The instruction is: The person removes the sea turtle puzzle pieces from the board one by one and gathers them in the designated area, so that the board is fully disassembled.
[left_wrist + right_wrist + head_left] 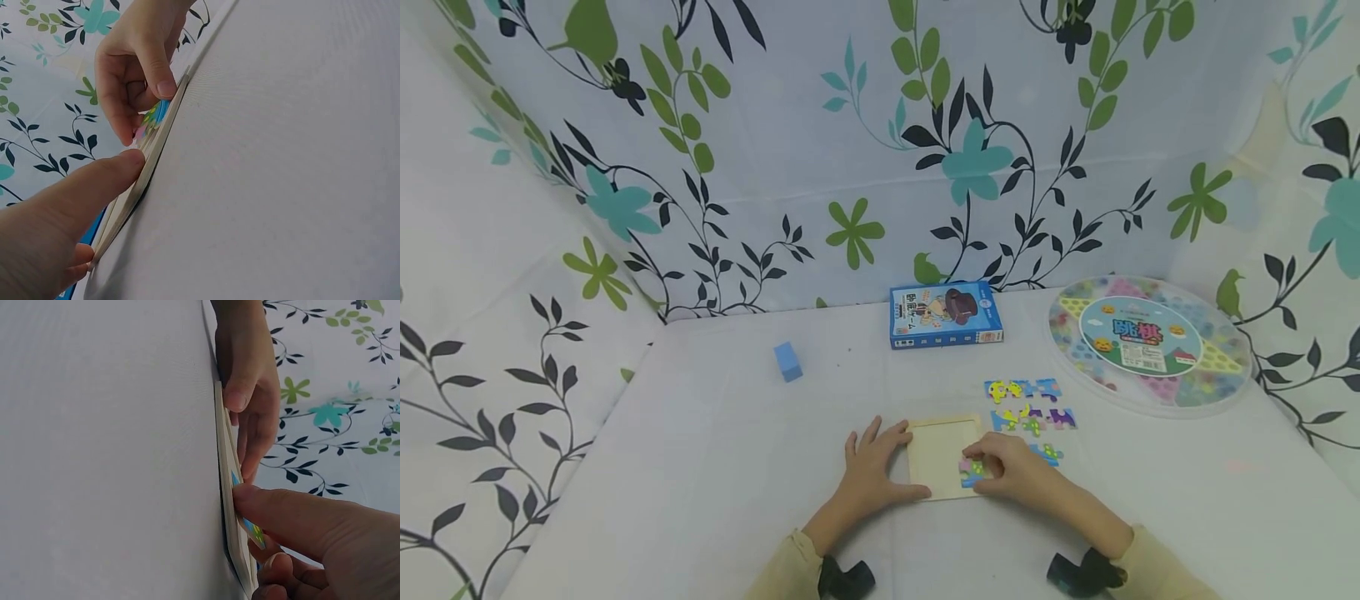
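Note:
A shallow wooden puzzle tray (934,458) with a raised rim lies on the white table. My left hand (871,471) holds its left side, thumb on the near rim and index finger at the far left corner. In the left wrist view, that thumb (119,169) rests on the tray's edge. My right hand (1018,471) pinches a colourful puzzle piece (970,472) between thumb and fingers over the tray's right side. In the right wrist view the piece (253,531) is tilted, close over the rim. More puzzle pieces (1030,419) lie in rows just beyond the right hand.
A blue game box (946,314) lies at the back. To its right sits a large round board game case (1150,346). A small blue block (787,362) stands left of the tray. Patterned cloth (775,167) hangs behind the table and along its sides.

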`<act>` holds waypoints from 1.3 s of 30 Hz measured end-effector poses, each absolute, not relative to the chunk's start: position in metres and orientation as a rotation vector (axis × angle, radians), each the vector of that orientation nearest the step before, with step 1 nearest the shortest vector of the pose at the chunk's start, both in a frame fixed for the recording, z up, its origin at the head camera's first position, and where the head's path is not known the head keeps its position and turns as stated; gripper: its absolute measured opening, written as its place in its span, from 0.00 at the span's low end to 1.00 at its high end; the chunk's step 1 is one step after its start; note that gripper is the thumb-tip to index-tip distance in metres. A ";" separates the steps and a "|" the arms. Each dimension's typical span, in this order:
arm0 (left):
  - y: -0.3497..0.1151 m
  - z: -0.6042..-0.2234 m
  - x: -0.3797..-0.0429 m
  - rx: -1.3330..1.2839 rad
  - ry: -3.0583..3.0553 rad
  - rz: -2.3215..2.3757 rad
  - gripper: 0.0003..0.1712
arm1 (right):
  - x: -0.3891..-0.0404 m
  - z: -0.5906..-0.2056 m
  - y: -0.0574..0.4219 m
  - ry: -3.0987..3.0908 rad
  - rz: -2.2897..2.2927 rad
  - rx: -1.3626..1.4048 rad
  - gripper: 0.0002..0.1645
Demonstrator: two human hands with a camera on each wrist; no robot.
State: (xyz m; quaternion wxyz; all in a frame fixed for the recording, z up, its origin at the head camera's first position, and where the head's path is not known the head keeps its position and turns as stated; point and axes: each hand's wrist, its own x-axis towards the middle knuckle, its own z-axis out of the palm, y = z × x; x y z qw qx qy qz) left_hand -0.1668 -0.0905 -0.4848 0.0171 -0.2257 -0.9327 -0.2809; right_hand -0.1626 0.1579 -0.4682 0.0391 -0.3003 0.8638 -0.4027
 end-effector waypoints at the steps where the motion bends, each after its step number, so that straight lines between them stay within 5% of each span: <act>1: -0.090 -0.485 -0.167 -0.705 -2.898 -0.871 0.45 | -0.163 -0.468 0.159 2.642 -1.237 -0.925 0.21; 21: -0.092 -0.486 -0.167 -0.720 -2.895 -0.861 0.46 | -0.163 -0.458 0.171 2.721 -1.141 -0.927 0.18; 39: -0.092 -0.489 -0.167 -0.731 -2.882 -0.873 0.47 | -0.160 -0.453 0.248 3.001 -1.248 -1.099 0.17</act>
